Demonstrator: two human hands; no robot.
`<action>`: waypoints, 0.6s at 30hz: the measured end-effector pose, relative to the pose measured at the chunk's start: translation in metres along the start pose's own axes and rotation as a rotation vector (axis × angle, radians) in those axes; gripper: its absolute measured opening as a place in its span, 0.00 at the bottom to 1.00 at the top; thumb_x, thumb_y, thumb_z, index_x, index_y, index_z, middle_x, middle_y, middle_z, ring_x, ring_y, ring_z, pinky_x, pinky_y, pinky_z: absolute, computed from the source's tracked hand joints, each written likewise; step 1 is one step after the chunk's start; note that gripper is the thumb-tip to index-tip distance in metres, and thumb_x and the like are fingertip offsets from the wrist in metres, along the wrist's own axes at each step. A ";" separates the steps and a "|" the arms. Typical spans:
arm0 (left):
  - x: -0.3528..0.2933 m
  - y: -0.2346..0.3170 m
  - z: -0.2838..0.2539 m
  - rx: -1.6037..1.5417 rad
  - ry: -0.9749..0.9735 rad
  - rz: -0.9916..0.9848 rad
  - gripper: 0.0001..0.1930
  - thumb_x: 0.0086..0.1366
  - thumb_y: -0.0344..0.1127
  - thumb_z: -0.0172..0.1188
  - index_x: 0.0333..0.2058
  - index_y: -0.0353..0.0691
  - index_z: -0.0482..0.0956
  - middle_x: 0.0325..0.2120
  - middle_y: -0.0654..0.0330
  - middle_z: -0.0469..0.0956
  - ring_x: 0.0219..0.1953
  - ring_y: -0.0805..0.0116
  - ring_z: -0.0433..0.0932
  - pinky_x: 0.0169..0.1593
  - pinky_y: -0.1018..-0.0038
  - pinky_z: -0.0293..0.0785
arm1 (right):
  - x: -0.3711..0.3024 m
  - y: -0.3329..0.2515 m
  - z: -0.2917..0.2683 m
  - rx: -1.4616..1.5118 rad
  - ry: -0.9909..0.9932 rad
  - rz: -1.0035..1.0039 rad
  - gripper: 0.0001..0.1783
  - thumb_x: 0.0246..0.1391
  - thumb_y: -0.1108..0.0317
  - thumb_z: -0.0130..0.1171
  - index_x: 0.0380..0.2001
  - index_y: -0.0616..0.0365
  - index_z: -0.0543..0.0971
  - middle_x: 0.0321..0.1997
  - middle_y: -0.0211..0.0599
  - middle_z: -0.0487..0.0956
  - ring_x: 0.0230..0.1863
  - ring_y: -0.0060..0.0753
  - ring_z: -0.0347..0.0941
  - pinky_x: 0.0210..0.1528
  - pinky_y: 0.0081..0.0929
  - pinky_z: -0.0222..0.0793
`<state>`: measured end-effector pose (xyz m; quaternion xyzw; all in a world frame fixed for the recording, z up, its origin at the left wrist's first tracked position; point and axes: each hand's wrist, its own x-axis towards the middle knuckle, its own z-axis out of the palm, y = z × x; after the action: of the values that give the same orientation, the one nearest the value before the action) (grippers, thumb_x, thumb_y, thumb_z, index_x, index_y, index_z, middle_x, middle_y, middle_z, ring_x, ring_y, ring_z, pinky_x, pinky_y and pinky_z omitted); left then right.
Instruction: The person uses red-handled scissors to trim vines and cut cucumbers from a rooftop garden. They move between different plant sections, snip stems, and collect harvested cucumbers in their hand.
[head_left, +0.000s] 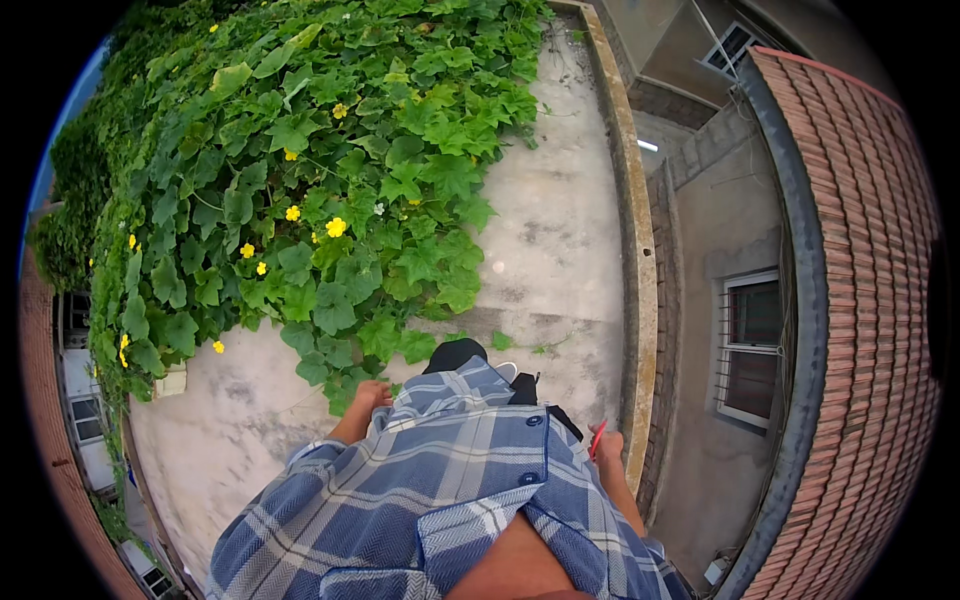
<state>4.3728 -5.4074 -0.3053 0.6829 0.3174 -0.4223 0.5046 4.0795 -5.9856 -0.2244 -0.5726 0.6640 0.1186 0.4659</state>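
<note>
My left hand (372, 396) hangs at my left side with its fingers curled. It is beside the lowest leaves of a broad green vine (335, 308); whether anything is inside the fingers is hidden. At my right side, near the low roof wall, my right hand (608, 449) is closed around a slim red tool (597, 439), perhaps a handle; the rest of it is covered by the hand and shirt. Yellow flowers (336, 228) dot the vine. My blue plaid shirt (440, 480) hides much of what lies below me.
The vine spreads over the concrete roof (550, 220) ahead and to the left. A low parapet (640, 300) runs along the right edge, with a drop beyond it toward a barred window (750, 350) and a red tiled roof (870, 300). A dark shoe (458, 354) shows below me.
</note>
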 end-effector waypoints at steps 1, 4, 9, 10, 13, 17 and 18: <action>0.001 0.012 0.014 0.055 0.000 0.021 0.11 0.67 0.40 0.62 0.42 0.40 0.80 0.30 0.57 0.81 0.24 0.61 0.78 0.25 0.59 0.72 | 0.018 -0.023 -0.008 0.018 -0.010 -0.018 0.24 0.48 0.55 0.74 0.15 0.61 0.75 0.13 0.36 0.72 0.11 0.35 0.71 0.11 0.38 0.65; -0.010 0.048 0.047 0.112 0.033 0.004 0.11 0.68 0.40 0.61 0.43 0.39 0.79 0.31 0.57 0.81 0.24 0.62 0.79 0.24 0.61 0.72 | 0.057 -0.093 -0.016 0.030 -0.028 -0.105 0.23 0.48 0.57 0.74 0.14 0.59 0.74 0.13 0.34 0.71 0.11 0.32 0.69 0.12 0.37 0.63; 0.016 0.075 0.057 -0.088 0.114 -0.085 0.13 0.68 0.39 0.61 0.45 0.39 0.79 0.31 0.56 0.82 0.22 0.63 0.78 0.24 0.62 0.72 | 0.067 -0.209 0.029 0.105 -0.135 -0.109 0.20 0.49 0.62 0.74 0.14 0.53 0.72 0.13 0.29 0.70 0.10 0.27 0.64 0.13 0.31 0.58; 0.021 0.082 0.060 -0.117 0.135 -0.094 0.13 0.68 0.39 0.61 0.46 0.39 0.79 0.31 0.56 0.82 0.21 0.63 0.78 0.24 0.62 0.71 | 0.065 -0.229 0.039 0.119 -0.171 -0.105 0.20 0.49 0.62 0.74 0.14 0.53 0.73 0.13 0.29 0.70 0.11 0.27 0.64 0.13 0.31 0.58; 0.059 0.100 0.067 -0.183 0.152 -0.152 0.15 0.68 0.40 0.61 0.48 0.39 0.78 0.31 0.55 0.82 0.24 0.61 0.78 0.25 0.60 0.71 | 0.067 -0.276 0.058 -0.020 -0.231 -0.212 0.21 0.48 0.56 0.74 0.16 0.60 0.77 0.15 0.34 0.73 0.15 0.32 0.71 0.17 0.36 0.66; 0.138 0.156 0.086 -0.282 0.084 -0.283 0.15 0.68 0.41 0.62 0.49 0.41 0.79 0.33 0.53 0.82 0.26 0.57 0.78 0.27 0.59 0.71 | 0.101 -0.298 0.054 -0.370 -0.131 -0.466 0.27 0.45 0.50 0.74 0.24 0.70 0.84 0.20 0.46 0.81 0.23 0.43 0.80 0.31 0.45 0.73; 0.163 0.179 0.090 -0.319 0.052 -0.272 0.15 0.67 0.41 0.62 0.49 0.41 0.79 0.33 0.53 0.82 0.26 0.57 0.78 0.27 0.59 0.71 | 0.115 -0.296 0.048 -0.429 -0.093 -0.464 0.28 0.44 0.49 0.74 0.26 0.71 0.85 0.22 0.48 0.82 0.26 0.45 0.81 0.34 0.45 0.74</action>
<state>4.5752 -5.5442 -0.3883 0.5559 0.4824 -0.4132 0.5362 4.3712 -6.1206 -0.2256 -0.7880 0.4534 0.1727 0.3790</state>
